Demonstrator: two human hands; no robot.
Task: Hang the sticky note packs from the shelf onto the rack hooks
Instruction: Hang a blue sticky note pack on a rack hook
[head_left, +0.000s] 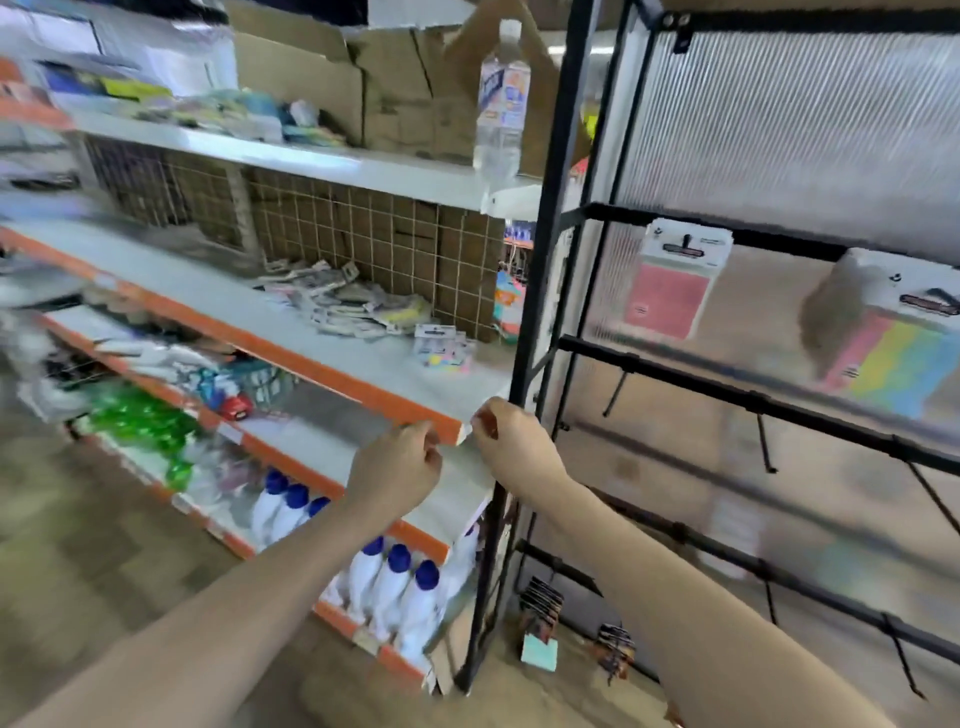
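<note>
A pile of sticky note packs (345, 304) lies on the white shelf (374, 374), with one pastel pack (444, 349) set apart near the shelf's right end. Two packs hang on the black rack (675, 364) to the right: a pink one (672, 286) and a rainbow one (893, 338). My left hand (397, 467) and my right hand (506, 441) hover with loosely curled fingers by the shelf's orange front corner, holding nothing. The picture is blurred.
A water bottle (501, 98) and cardboard boxes (363, 78) stand on the upper shelf. White bottles with blue caps (395, 587) fill the bottom shelf. Bare hooks (766, 441) stick out from the rack's lower bars. Small items (540, 623) hang low on the rack.
</note>
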